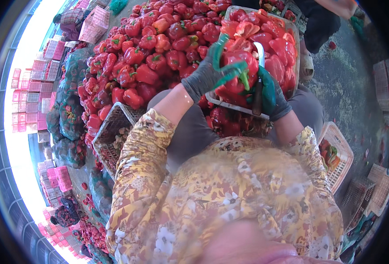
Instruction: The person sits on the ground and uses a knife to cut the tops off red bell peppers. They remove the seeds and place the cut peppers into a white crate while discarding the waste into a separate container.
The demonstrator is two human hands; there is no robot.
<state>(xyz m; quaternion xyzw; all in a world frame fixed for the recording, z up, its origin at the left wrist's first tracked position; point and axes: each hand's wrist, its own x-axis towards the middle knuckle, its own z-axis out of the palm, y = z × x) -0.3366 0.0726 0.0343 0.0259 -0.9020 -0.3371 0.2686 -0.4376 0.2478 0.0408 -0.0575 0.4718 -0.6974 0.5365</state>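
Note:
My left hand (214, 67), in a grey glove with green fingers, is at the left side of a large red bell pepper (236, 71) with a green stem; its fingers are spread and blurred. My right hand (269, 90), gloved alike, holds a knife (258, 89) with a dark handle and a curved blade pointing up, beside the pepper's right side. Some right fingers are hidden behind the pepper and the handle. Both hands are over the near part of a light plastic crate (296, 62) filled with cut red pepper pieces (275, 67).
A big heap of whole red peppers (148, 59) lies at the left. A crate with scraps (110, 142) stands by my left leg, another crate (341, 158) by my right. Green mesh sacks (70, 115) line the far left. Another person's arm (338, 6) shows at the top right.

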